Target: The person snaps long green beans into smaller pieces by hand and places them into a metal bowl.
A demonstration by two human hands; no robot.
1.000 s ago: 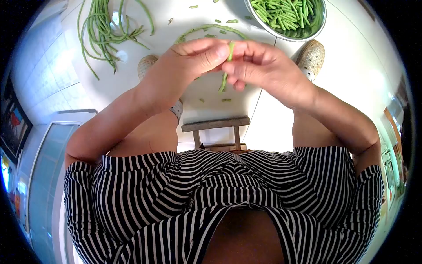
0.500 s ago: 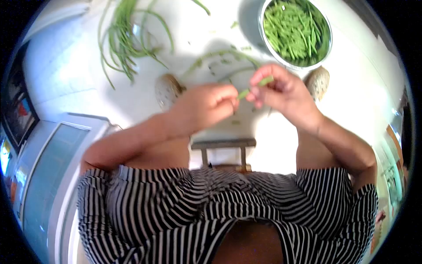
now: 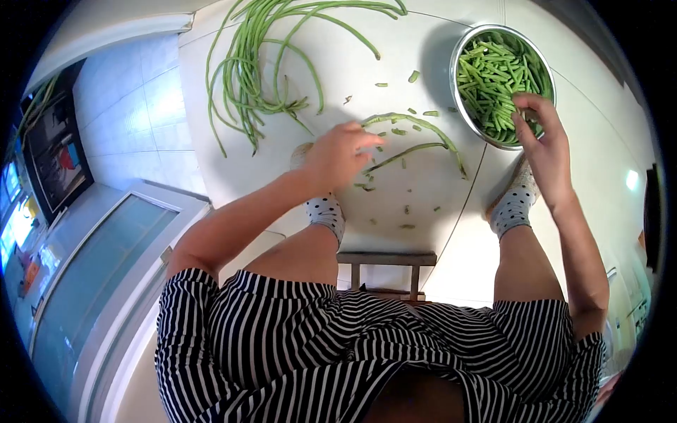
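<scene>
My left hand (image 3: 343, 154) hovers over the floor left of centre, its fingers loosely apart and nothing visible in them. My right hand (image 3: 546, 144) reaches over the near right side of a metal bowl (image 3: 454, 74), thumb and forefinger apart above the cut green beans (image 3: 492, 77) that fill it. Near my left hand lie two long, discoloured beans (image 3: 430, 127) and several short bean scraps (image 3: 399, 132). A loose bunch of long green beans (image 3: 243, 70) is spread on the floor beyond my left hand.
My feet, in spotted socks (image 3: 513, 210), are planted either side of the scraps. A low wooden stool (image 3: 386, 259) shows between my legs. To the left stands a white-framed glass panel (image 3: 99, 264). Pale tiles (image 3: 352, 77) cover the floor.
Half a second ago both hands met in the middle around a short bean piece. My right hand has since moved to the bowl, and the hands are apart. The view has shifted.
</scene>
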